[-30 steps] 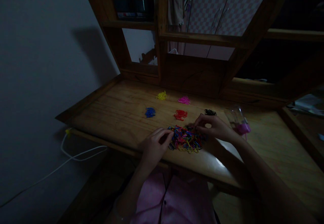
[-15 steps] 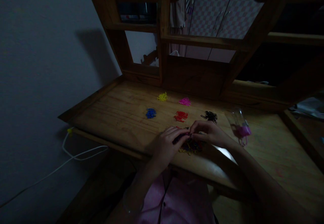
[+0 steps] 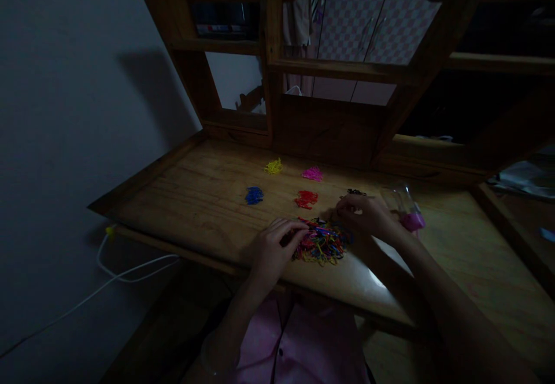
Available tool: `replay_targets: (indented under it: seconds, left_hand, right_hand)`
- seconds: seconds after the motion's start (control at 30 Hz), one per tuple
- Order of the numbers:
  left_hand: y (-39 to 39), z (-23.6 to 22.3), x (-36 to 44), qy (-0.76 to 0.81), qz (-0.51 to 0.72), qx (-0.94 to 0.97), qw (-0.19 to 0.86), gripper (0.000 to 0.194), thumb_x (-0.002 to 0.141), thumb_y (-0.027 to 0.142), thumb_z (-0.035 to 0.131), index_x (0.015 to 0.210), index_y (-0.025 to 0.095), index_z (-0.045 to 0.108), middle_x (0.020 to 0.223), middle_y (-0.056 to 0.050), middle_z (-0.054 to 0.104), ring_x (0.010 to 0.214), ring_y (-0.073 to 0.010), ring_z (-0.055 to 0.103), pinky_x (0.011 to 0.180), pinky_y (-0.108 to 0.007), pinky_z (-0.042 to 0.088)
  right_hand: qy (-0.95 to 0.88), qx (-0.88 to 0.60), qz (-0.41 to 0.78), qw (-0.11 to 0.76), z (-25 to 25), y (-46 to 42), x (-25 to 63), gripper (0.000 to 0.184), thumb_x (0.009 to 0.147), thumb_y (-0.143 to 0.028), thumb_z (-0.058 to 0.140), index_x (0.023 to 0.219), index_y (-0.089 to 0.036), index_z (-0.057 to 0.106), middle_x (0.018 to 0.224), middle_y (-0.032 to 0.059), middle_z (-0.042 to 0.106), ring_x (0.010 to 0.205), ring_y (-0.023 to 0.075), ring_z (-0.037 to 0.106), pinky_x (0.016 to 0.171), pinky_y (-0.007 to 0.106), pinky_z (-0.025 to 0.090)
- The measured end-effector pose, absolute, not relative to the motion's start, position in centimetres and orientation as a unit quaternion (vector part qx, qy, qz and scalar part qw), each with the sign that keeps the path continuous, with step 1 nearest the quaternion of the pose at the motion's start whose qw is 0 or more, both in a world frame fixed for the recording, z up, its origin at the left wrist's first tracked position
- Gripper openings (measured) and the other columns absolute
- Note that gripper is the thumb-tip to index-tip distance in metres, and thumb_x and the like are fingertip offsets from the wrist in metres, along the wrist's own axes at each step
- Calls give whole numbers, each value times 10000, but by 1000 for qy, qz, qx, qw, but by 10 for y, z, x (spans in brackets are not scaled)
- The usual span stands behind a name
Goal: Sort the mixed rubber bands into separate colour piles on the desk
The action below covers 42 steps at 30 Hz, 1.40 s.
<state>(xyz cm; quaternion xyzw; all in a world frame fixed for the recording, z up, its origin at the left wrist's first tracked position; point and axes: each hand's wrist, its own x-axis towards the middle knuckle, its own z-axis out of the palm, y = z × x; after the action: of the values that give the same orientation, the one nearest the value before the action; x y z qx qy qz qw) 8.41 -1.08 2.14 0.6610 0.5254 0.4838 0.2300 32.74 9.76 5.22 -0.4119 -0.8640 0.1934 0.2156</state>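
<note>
A mixed heap of small coloured bands, thin loops like rubber bands [image 3: 323, 248], lies near the desk's front edge. At the heap's left side is my left hand [image 3: 274, 246], its thumb and index fingertips closed together over the bands; what they pinch is unclear. My right hand [image 3: 364, 213] is just in front of the black pile [image 3: 356, 191] and partly covers it. Its fingers are curled in a pinch, too dark to show what is in them. Separate piles of red [image 3: 306, 199], blue [image 3: 254, 195], yellow [image 3: 273, 166] and pink bands [image 3: 312, 173] lie behind the heap.
A clear bottle with a pink cap [image 3: 411, 220] lies right of my right hand. The wooden desk [image 3: 186, 199] has a shelf frame [image 3: 329, 124] along its back. A white cable [image 3: 117, 277] hangs at the left edge.
My right hand has moved away from my left, up and right toward the black pile. My left hand has shifted slightly left, and the mixed heap shows more fully. The view has shifted a little.
</note>
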Motion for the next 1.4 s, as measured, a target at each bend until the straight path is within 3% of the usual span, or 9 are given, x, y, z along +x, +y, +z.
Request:
replay_targets:
  seconds: [0.13,0.23,0.47,0.6,0.83,1.03,1.23,1.4]
  left_hand:
    - [-11,19,84,531,488,656,223,116,885,282,593,909,249,702,913,-22,713,889,-183,653,795,-300,516]
    - [-11,18,84,526,492,657,223,126,891,283,582,914,246,700,909,-27,711,883,-183,652,796,-309,521]
    - [-11,18,84,534,491,651,222,105,883,253,596,907,241,698,911,-20,708,883,-175,651,807,-309,518]
    - [-11,18,84,537,493,649,217,100,877,256,603,902,240,699,907,-18,712,881,-176,654,808,-304,522]
    - [-12,18,84,537,492,650,217,110,884,267,592,902,241,696,915,-20,716,885,-179,659,798,-297,521]
    - [-12,20,83,538,485,653,220,99,880,251,597,892,236,694,907,-15,711,882,-173,653,801,-282,506]
    - [-12,20,83,535,485,654,224,105,885,249,589,894,232,692,904,-19,709,878,-172,655,788,-274,504]
    - [-12,19,82,539,484,652,223,101,882,242,596,903,231,694,915,-17,709,881,-170,653,784,-273,505]
  right_hand:
    - [-901,-348,195,172,49,95,322,331,892,-151,501,1132,-293,680,1010,33,676,877,172,638,776,287,485]
    - [-918,-338,151,143,51,90,317,376,909,-157,489,1189,-347,654,1025,34,647,841,164,629,728,274,477]
    - [-945,-314,18,89,56,85,310,200,873,-123,524,963,-199,686,903,76,648,804,194,594,689,296,409]
    - [-929,-362,3,74,54,88,312,122,837,-144,541,887,-187,645,870,68,636,694,166,572,587,276,359]
    - [-867,-455,18,202,55,109,345,110,845,-201,545,911,-195,633,920,64,622,718,164,586,606,258,402]
    - [-848,-498,13,182,39,129,368,98,787,-180,570,825,-186,660,842,49,614,659,154,571,588,258,401]
    - [-807,-541,5,237,45,121,366,154,792,-219,586,905,-189,686,822,60,679,653,173,605,583,271,412]
    - [-777,-583,23,236,50,116,362,120,792,-243,601,793,-197,712,704,47,708,597,183,634,554,275,413]
